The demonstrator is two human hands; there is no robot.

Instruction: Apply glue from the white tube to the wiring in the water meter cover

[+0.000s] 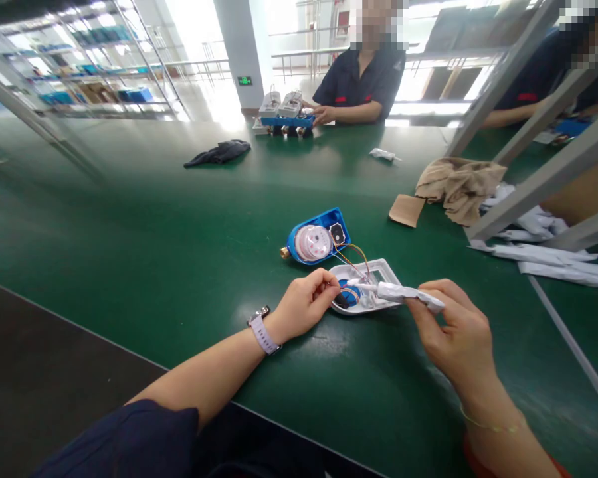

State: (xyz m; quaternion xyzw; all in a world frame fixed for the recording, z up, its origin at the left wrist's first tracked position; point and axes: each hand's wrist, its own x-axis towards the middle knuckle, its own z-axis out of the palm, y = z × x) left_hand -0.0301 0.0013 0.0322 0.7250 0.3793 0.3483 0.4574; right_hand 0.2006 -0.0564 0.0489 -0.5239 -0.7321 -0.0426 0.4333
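Note:
A white plastic cover (386,269) lies hollow side up on the table, with a round blue part (349,293) and thin wires inside. My left hand (306,299) is closed at the cover's left end, thumb and finger pinched on thin wires. In my right hand (453,325) is a white squeeze tube (403,293), held tilted, its narrow nozzle pointing down into the cover. Just behind sits a blue water meter body (294,236) with a round pale dial (313,243) and a brass fitting. Coloured wires (361,251) link it to the cover.
Brown paper (407,210), a beige cloth (458,182) and several white tubes (553,255) lie right, near slanted grey frame bars (543,172). A dark cloth (219,153) and another tube (383,155) lie farther back. Across the table, a co-worker (363,86) handles several meters (286,119).

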